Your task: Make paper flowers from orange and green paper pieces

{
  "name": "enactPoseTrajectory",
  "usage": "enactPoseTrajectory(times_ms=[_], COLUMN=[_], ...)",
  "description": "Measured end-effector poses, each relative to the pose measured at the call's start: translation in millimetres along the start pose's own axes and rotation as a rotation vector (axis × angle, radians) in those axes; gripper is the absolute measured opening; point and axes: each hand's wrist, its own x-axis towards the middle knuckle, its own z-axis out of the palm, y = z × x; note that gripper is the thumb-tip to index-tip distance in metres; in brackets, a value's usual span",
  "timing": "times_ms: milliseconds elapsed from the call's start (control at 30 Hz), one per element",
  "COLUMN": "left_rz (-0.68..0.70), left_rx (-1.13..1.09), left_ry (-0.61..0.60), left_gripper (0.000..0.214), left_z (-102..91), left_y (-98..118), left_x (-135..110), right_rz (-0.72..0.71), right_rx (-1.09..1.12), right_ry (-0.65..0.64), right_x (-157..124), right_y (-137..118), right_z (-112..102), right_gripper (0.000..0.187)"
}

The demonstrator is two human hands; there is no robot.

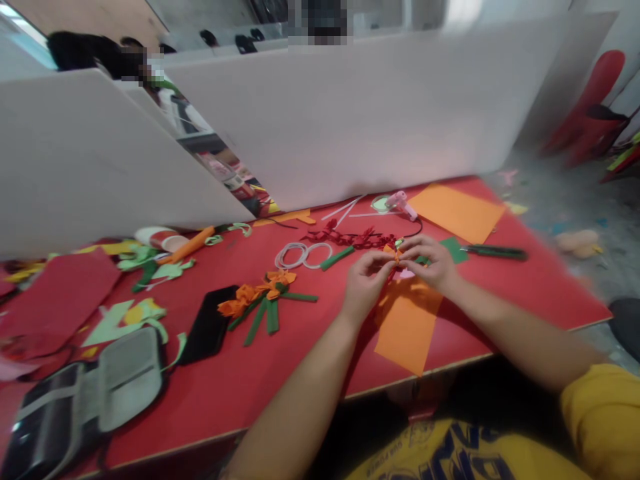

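Note:
Between the fingertips of my left hand (pixel 369 279) and my right hand (pixel 431 263) is a small orange paper flower (pixel 393 253), pinched from both sides. Part of it is hidden by the fingers. Below my hands lies an orange paper sheet (pixel 407 333) near the table's front edge. A green paper piece (pixel 454 250) rests just beyond my right hand, with a utility knife (pixel 495 252) to its right. Left of my left hand, several finished orange paper flowers with green stems (pixel 270 290) lie together. A rolled green paper strip (pixel 337 259) is close to that hand.
A pink glue gun (pixel 401 204) stands at the back, by a larger orange sheet (pixel 457 213). Red paper flowers (pixel 345 233) and white rings (pixel 303 255) lie mid-table. At left are a black phone (pixel 210 327), an open case (pixel 130 377) and paper scraps. White partitions (pixel 375 113) rise behind.

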Motion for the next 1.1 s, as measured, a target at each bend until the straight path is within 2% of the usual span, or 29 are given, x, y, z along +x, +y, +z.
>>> enactPoseTrajectory(times_ms=[300,767,1100], left_rz=[-0.041,-0.088,-0.099], left_rx=[-0.086,-0.166,-0.18], left_ry=[0.074,0.004,0.003], left_gripper=[0.03,0.035,0.039], left_z=[-3.5,-0.9,1.3], left_y=[-1.2,-3.1,1.1], left_x=[4.0,0.9,0.0], right_rz=[-0.098,-0.06,-0.09], right_rx=[-0.056,-0.111,-0.114], right_ry=[0.017,0.046,0.074], right_x=[-0.4,-3.0,-2.8], right_y=[0.0,-6.0,-6.9], right_z=[-1.5,-1.0,0.8], right_gripper=[0.012,0.017,0.005])
